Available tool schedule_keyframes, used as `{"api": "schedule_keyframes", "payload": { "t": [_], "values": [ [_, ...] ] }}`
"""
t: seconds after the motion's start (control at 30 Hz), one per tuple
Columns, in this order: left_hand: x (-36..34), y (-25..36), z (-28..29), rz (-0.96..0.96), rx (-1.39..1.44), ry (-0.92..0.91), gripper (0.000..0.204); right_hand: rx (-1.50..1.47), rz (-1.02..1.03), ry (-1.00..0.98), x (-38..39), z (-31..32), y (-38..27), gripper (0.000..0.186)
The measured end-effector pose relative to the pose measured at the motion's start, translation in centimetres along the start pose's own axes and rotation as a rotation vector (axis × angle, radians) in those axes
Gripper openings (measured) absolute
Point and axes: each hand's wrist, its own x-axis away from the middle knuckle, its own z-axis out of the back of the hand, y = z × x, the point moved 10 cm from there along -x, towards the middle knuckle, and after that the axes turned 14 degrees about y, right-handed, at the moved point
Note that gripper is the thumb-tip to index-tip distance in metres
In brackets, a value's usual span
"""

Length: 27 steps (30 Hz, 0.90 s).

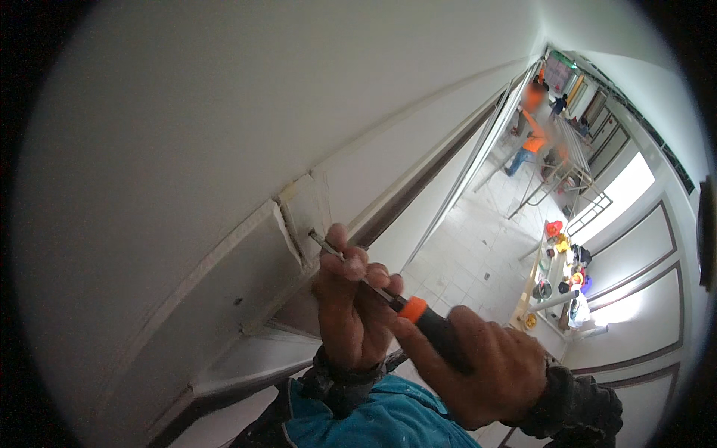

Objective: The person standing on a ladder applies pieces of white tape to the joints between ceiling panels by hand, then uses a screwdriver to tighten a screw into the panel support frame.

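Observation:
A screwdriver (437, 326) with a dark handle and an orange collar slants up and left toward the wall. My right hand (485, 369) wraps round its handle. The fingers of my left hand (351, 299) close around the thin metal shaft farther up. At the shaft's far end a small metal tip (320, 239) touches or nearly touches a pale panel piece (305, 213); whether it is a bit or a screw I cannot tell. A gap with rough edges runs beside that piece.
A ledge with a dark strip (426, 183) runs along the wall. To the right stands a long bench (526, 291) covered with tools and bags. Farther off, people in orange (534, 138) work near metal frames (534, 194) on the tiled floor (463, 257). Panelled white walls (635, 306) close the right side.

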Motion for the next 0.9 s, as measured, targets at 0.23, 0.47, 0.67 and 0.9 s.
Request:
{"api": "schedule_keyframes", "payload": {
  "t": [0.23, 0.47, 0.67, 0.9],
  "values": [
    [0.8, -1.1, -2.1, 0.076, 0.017, 0.074, 0.024, -0.806, -0.856, -0.19, 1.5, -2.1, 4.6, 0.044],
    [-0.1, 1.3, -1.1, -0.094, -0.099, 0.098, 0.027, -0.872, -0.648, 0.026, -0.8, -1.5, 4.7, 0.045],
    [0.1, 1.9, -0.9, -0.201, -0.29, 0.106, 0.027, 0.034, 0.041, -0.034, -0.8, -0.5, 0.1, 0.046],
    [0.7, 0.9, -1.7, -0.148, -0.113, 0.145, 0.028, -0.408, -0.287, -0.134, -0.2, -1.5, 1.9, 0.042]
  ]
}}
